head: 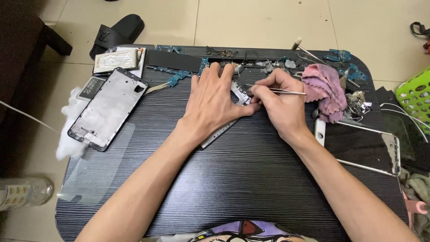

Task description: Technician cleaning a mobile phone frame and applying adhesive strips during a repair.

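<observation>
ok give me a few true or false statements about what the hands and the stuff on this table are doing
1. The right hand holds metal tweezers. True.
2. The left hand is lifted clear of the table. False: it presses flat on a phone frame that lies under it.
3. A pink cloth lies to the right of the right hand. True.
4. The silver phone chassis at the left stands upright. False: it lies flat on the table.
5. A green basket sits on the middle of the table. False: it is off the right edge.
6. A black sandal lies on the floor beyond the table. True.
</observation>
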